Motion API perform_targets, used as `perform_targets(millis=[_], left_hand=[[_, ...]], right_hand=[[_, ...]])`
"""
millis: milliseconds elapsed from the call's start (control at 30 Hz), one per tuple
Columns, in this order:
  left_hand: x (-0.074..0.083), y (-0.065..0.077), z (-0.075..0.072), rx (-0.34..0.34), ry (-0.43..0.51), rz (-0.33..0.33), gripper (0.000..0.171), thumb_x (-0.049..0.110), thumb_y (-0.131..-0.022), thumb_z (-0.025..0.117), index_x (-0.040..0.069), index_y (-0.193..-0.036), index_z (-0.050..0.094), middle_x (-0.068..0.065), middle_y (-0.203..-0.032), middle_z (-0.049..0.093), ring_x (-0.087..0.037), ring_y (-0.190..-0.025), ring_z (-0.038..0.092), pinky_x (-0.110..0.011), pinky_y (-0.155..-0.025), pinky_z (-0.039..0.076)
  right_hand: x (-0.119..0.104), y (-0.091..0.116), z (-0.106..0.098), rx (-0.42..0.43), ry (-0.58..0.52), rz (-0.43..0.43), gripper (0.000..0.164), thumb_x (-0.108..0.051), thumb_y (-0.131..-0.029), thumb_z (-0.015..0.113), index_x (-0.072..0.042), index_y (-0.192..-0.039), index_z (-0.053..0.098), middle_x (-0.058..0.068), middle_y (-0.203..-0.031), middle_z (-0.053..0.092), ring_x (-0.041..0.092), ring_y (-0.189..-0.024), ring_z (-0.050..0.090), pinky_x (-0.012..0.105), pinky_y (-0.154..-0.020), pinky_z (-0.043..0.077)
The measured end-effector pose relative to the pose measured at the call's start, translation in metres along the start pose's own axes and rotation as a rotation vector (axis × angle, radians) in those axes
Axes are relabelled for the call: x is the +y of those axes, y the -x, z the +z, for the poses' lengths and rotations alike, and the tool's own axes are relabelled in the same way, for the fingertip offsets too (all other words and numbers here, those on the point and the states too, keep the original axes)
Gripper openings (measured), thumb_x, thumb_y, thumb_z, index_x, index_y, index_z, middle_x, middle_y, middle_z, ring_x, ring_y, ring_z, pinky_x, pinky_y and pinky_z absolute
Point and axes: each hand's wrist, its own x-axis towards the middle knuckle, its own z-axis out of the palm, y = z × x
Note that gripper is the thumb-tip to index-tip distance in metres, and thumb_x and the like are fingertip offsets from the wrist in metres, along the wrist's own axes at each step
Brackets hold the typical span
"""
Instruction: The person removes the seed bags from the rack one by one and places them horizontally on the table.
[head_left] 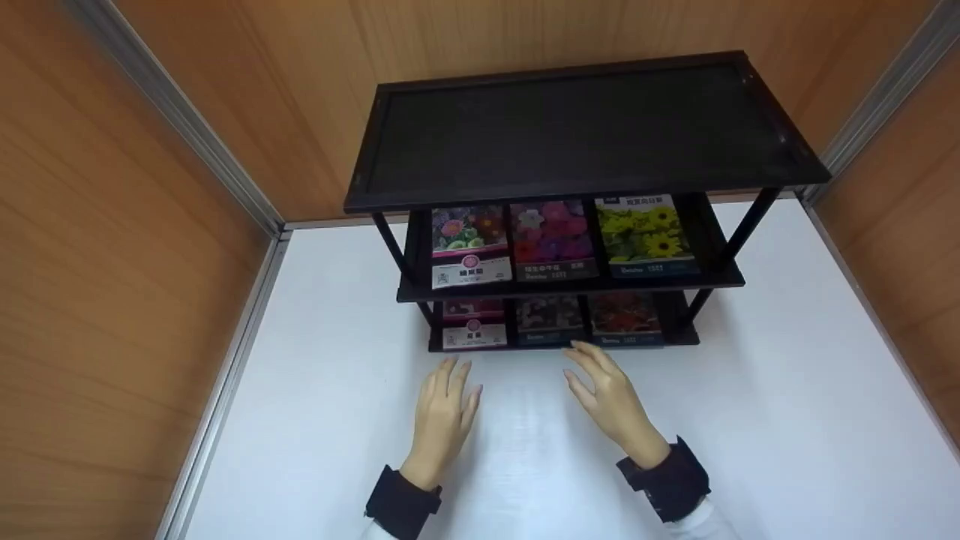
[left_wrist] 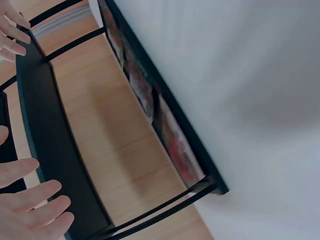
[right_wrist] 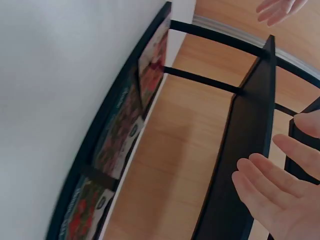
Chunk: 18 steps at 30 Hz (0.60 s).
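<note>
- Left hand (head_left: 439, 412) and right hand (head_left: 616, 401), both relaxed and uncurled, before the black rack (head_left: 585, 135)
- Three flower packets (head_left: 553, 240) on the rack's middle tier (head_left: 570, 289)
- Three lower packets (head_left: 551, 319) on its bottom tier (head_left: 685, 336)

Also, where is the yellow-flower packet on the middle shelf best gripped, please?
Probably pinch the packet by its near, dark-banded end, right hand coming from the front: that end lies by the open front of the middle shelf, while the top board limits reaching from above.
</note>
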Motion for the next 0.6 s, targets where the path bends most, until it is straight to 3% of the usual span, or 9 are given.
perform_targets(millis=[233,600], left_hand=[[-0.004,-0.026,-0.012,0.083,0.055,0.001,0.033,0.01,-0.076,0.064,-0.007,-0.104,0.058,-0.021,-0.105,0.055,-0.031,-0.094,0.054,-0.037,-0.079,0.046],[-0.012,-0.068,-0.022,0.141,0.105,-0.118,0.027,0.007,-0.082,0.058,-0.007,-0.104,0.059,-0.02,-0.103,0.056,-0.03,-0.092,0.053,-0.037,-0.08,0.045]], right_hand=[[-0.016,-0.026,0.005,0.0,-0.162,0.039,0.028,0.001,-0.078,0.062,0.004,-0.105,0.059,0.017,-0.109,0.055,0.026,-0.099,0.056,0.027,-0.081,0.047],[-0.032,-0.078,0.01,-0.012,-0.22,0.112,0.024,-0.003,-0.083,0.058,0.003,-0.106,0.061,0.015,-0.107,0.057,0.023,-0.093,0.057,0.028,-0.076,0.048]])
